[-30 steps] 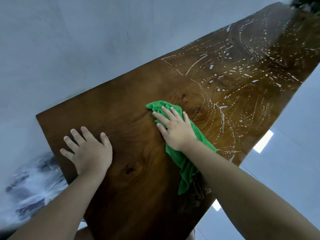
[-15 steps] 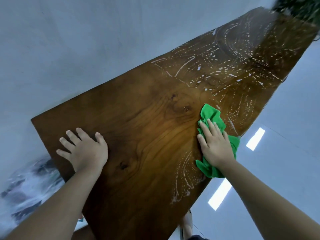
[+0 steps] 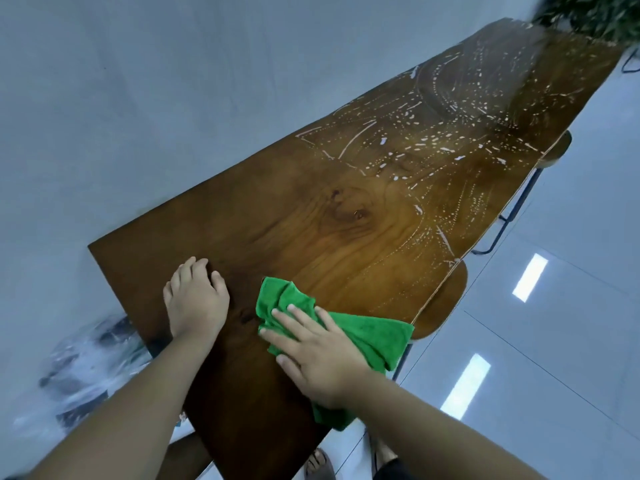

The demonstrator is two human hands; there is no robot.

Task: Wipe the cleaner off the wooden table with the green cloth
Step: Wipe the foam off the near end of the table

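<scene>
I see the right hand (image 3: 318, 355) lying flat on the green cloth (image 3: 374, 337), fingers straight and spread, pressing it onto the near end of the wooden table (image 3: 311, 220) at its right edge, where part of the cloth reaches over. The left hand (image 3: 195, 303) rests open, palm down, on the wood just beside the cloth. White streaks and dots of cleaner (image 3: 450, 140) cover the table's far half.

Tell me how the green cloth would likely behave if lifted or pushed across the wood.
The green cloth looks floppy: it lies bunched in folds and one corner hangs over the edge of the wooden table, so it probably droops when lifted. Under the flat right hand it likely slides and bunches rather than keeping shape.
</scene>
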